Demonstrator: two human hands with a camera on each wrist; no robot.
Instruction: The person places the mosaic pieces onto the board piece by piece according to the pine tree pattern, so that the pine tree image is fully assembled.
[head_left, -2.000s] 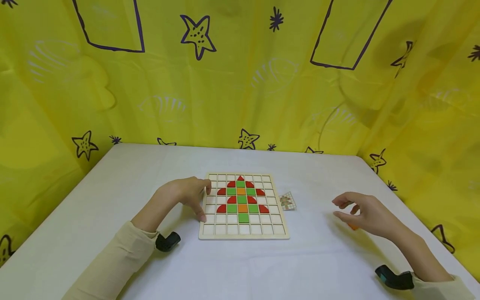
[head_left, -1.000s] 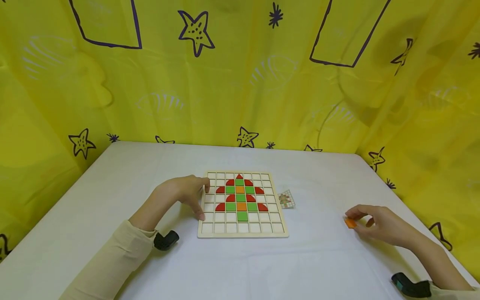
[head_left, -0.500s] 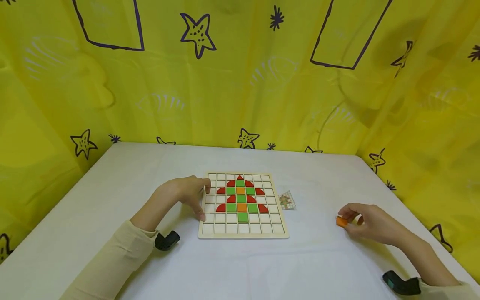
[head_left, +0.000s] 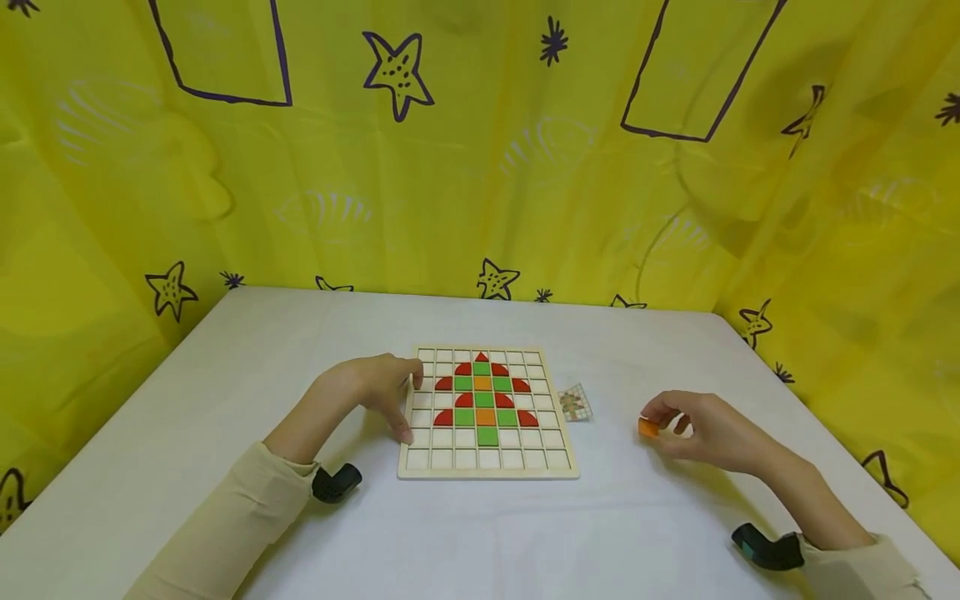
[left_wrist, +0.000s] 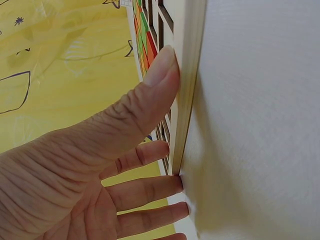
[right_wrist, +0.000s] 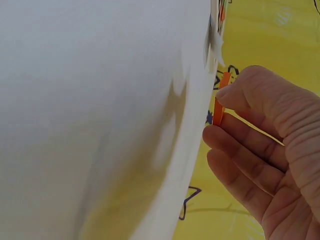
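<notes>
A square wooden grid board (head_left: 487,472) lies on the table, with red, green and orange tiles forming a tree shape in its cells. My left hand (head_left: 372,390) rests at the board's left edge. In the left wrist view its thumb (left_wrist: 160,75) lies on the rim, while the fairly straight fingers (left_wrist: 145,192) touch the side. To the right of the board, my right hand (head_left: 701,429) pinches a small orange square tile (head_left: 648,427) above the cloth. The right wrist view shows this orange tile (right_wrist: 218,111) edge-on between thumb and fingertips.
A small picture card (head_left: 575,403) with a printed grid pattern lies against the board's right side. White cloth (head_left: 525,542) covers the table. Yellow curtains (head_left: 465,183) enclose its back and sides.
My right hand first hovered over the orange tile, then pinched it, lifted it and carried it left toward the board. The left hand has stayed at the board's edge.
</notes>
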